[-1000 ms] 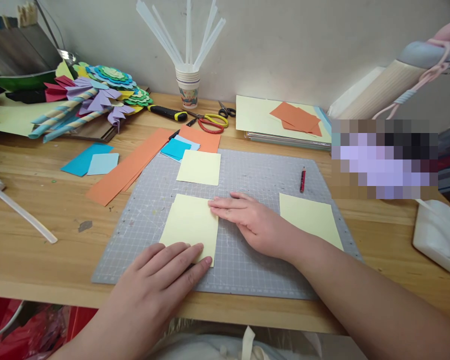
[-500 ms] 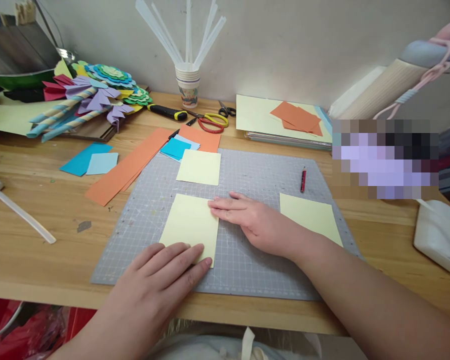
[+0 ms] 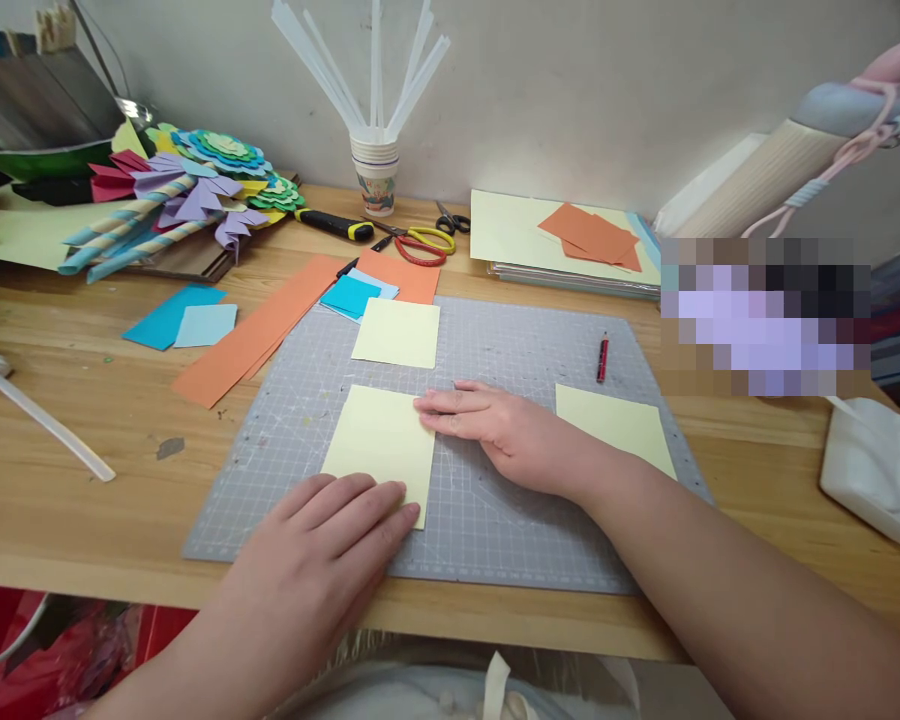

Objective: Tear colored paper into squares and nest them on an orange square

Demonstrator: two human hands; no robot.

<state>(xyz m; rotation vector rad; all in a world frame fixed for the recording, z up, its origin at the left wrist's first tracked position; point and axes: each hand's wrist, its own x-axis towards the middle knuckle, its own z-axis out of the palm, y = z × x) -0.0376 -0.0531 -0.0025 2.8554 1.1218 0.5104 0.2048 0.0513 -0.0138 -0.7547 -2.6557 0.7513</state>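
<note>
A pale yellow sheet of paper (image 3: 379,435) lies flat on the grey cutting mat (image 3: 487,540). My left hand (image 3: 337,545) rests over its lower edge, fingers stretched out and laid flat. At the upper right corner, the extended fingertips of my right hand (image 3: 499,430) touch the sheet. Behind it lies a smaller pale yellow square (image 3: 397,333). Another pale yellow piece (image 3: 619,425) is on the mat at the right, partly covered by my right forearm. A short red and black pencil (image 3: 603,358) lies beyond that piece.
Orange paper strips (image 3: 262,330) and blue paper pieces (image 3: 172,318) lie left of the mat. Scissors (image 3: 424,245) and a yellow-black utility knife (image 3: 336,224) are behind. Paper cups (image 3: 377,175) hold clear sticks. Paper flowers (image 3: 187,190) fill the back left; a paper stack (image 3: 510,230) stands back right.
Hardly anything differs. The whole view has shifted slightly, and both hands keep their places on the pale yellow sheet.
</note>
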